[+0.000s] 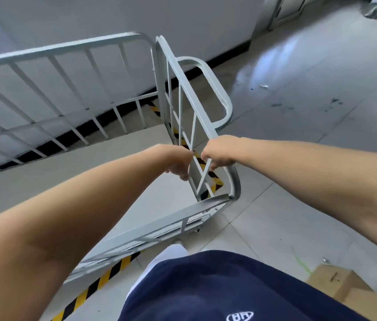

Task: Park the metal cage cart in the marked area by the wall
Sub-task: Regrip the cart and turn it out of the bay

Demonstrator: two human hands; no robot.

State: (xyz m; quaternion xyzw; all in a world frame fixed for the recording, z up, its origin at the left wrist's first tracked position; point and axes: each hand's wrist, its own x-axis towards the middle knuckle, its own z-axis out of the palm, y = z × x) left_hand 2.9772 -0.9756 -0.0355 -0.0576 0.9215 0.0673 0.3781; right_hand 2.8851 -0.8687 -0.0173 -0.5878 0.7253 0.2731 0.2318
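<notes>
Your navy shorts (217,290) fill the bottom of the view, and both bare forearms reach forward from them. Your left hand (178,162) and your right hand (218,154) sit side by side, nearly touching, each curled shut around the top rail of the metal cage cart's (113,172) end panel (183,107). Left of your hands lies the cart's pale flat deck, with its long barred side standing beyond it, close along the white wall (113,17). Just past your right hand a rounded push handle (220,93) loops outward from the panel. Below your hands, yellow-and-black floor tape (99,281) shows through the bars and runs back toward your feet alongside the cart's low near rail; whether the wheels stand inside the marking, you cannot tell. To the right of your right hand, glossy tiled floor (310,100) stretches open and wide. Behind your right elbow, a cardboard box (336,283) rests on the floor.
</notes>
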